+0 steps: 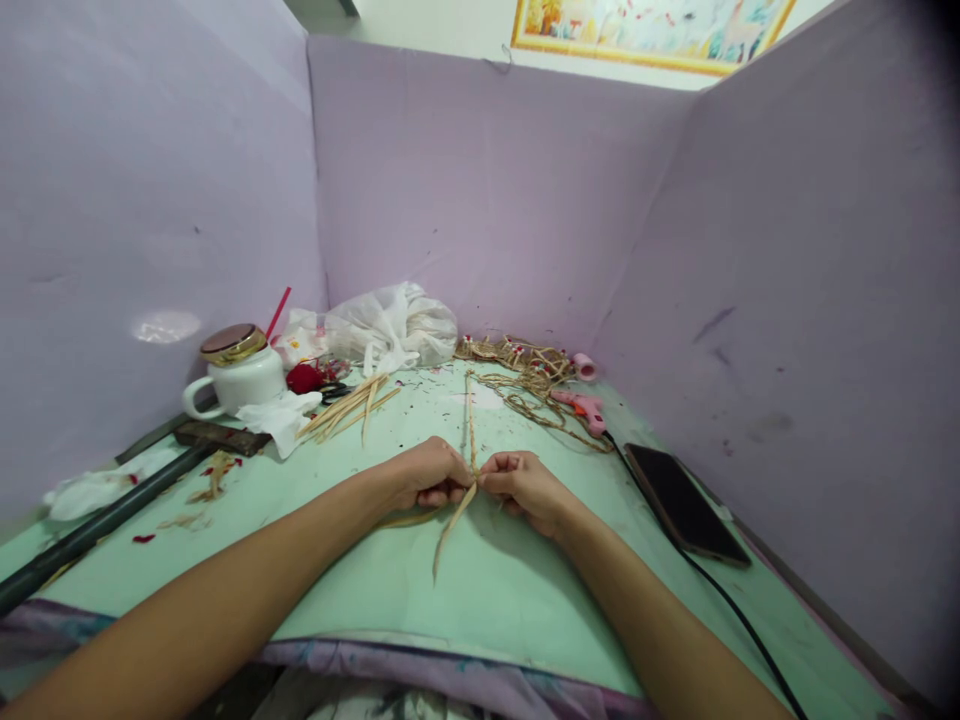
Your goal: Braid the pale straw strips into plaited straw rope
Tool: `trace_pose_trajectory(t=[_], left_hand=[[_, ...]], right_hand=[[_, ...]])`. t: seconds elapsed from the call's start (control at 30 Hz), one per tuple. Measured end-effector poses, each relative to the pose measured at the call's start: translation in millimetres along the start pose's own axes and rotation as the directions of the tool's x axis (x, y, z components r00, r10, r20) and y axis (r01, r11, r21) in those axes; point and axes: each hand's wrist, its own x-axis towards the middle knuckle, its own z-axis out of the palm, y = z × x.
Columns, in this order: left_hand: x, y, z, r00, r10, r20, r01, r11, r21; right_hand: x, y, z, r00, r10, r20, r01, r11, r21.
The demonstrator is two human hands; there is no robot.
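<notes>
My left hand [429, 474] and my right hand [525, 488] meet at the middle of the green table [495, 590], both with fingers pinched closed. Between them they grip thin tan straw strips [454, 518] at a crossing point. One strip runs away from me toward the back, another slants down toward the near edge. A further strip lies flat under my left hand.
A loose bundle of tan strips [346, 406], a white lidded mug [237, 376], a white plastic bag [390, 326] and a hammer [135, 494] lie left and back. Tangled twine [529, 376], a pink glue gun [583, 408] and a dark phone [684, 502] with a cable lie to the right. Purple walls enclose three sides.
</notes>
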Motion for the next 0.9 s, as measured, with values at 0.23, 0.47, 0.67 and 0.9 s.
trace_pose_trajectory(t=[0.23, 0.47, 0.67, 0.9], left_hand=[[-13.6, 7.9, -17.4, 0.982, -0.140, 0.131, 0.099, 0.956, 0.275], [-23.3, 11.1, -16.1, 0.982, -0.172, 0.075, 0.111, 0.855, 0.506], [-27.4, 15.7, -3.7, 0.987, -0.158, 0.005, 0.124, 0.789, 0.601], [-30.6, 15.4, 2.7, 0.990, -0.139, 0.001, 0.102, 0.732, 0.674]], right_hand=[[0.5, 1.3, 0.5, 0.996, 0.083, -0.009, -0.082, 0.993, 0.079], [-0.6, 1.5, 0.1, 0.995, 0.097, -0.009, -0.096, 0.992, 0.081], [0.1, 1.9, -0.5, 0.995, 0.099, 0.010, -0.100, 0.992, 0.084], [1.1, 3.5, 0.1, 0.996, 0.093, 0.010, -0.093, 0.994, 0.050]])
